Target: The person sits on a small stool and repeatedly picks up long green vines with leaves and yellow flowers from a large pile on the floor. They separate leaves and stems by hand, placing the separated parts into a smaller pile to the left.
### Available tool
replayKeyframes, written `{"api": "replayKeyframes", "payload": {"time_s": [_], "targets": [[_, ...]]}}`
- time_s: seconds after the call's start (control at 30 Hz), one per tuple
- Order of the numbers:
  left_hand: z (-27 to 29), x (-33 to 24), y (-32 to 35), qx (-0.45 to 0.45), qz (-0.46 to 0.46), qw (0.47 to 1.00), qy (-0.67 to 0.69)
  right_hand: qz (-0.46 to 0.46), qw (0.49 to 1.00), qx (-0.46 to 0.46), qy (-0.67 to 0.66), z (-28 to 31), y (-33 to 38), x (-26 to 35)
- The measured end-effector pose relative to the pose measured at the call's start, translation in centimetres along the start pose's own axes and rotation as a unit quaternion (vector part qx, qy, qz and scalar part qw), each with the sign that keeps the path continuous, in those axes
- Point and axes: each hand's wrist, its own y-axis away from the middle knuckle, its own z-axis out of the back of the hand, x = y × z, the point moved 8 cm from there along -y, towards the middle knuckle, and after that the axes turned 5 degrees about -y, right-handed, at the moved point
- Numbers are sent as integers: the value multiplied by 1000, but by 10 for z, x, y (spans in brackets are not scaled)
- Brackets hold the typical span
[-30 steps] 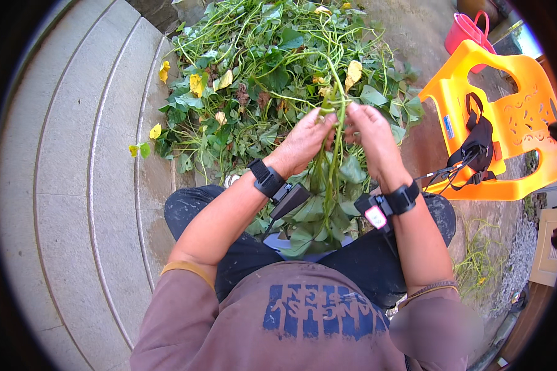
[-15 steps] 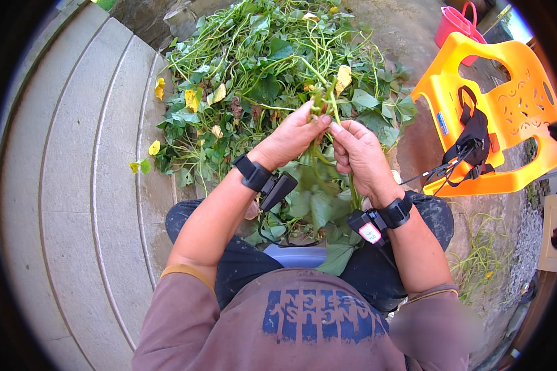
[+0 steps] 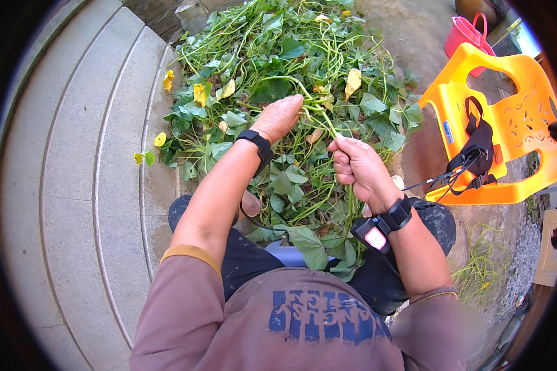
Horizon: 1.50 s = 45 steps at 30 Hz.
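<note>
Green vines (image 3: 291, 74) with broad leaves lie heaped on the ground ahead of the seated person, a few yellowed leaves (image 3: 199, 93) scattered through the pile. From this heap a bundle of long stems (image 3: 328, 185) runs down toward the lap, where large green leaves (image 3: 309, 247) hang between the knees. The left hand (image 3: 280, 117) reaches forward over the pile, its fingers bent down and closed on a thin stem (image 3: 312, 110) near the top of the bundle; how tightly the fingertips pinch cannot be told, since they face away from the camera. The right hand (image 3: 359, 170) sits just beside and a little nearer the body, curled into a fist around the gathered stems, thumb pressed along the top. Both hands are close together, joined by the arching stem between them. Each wrist wears a black band; the one on the right wrist carries a small black device (image 3: 372, 235) with a pale face. Curved grey concrete steps (image 3: 68, 185) sweep along the person's left. To the right stands an orange plastic chair (image 3: 513, 123) with black straps (image 3: 473, 154) draped over it, and a pink bucket (image 3: 467, 34) stands beyond it.
</note>
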Motion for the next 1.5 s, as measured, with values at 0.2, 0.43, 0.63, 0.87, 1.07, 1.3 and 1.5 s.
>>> {"api": "replayKeyframes", "payload": {"time_s": [0.2,0.43,0.63,0.87,1.07,1.3,1.5], "targets": [[-13,24,-7,26,9,997,-68,-29,999,-18,-21,-9,-3,-3],[20,145,64,33,272,960,-64,91,994,-17,-57,12,7,49],[-2,23,56,22,204,861,464,119,972,35,-201,23,-30,53],[-4,-113,43,161,176,717,655,107,961,21,-253,24,-37,46],[-10,-111,46,172,201,716,646,137,984,-56,-97,38,-28,47],[-29,-102,42,102,292,680,665,171,985,-19,-36,28,-26,35],[-29,-118,39,103,239,647,717,125,989,23,-76,22,-20,30]]}}
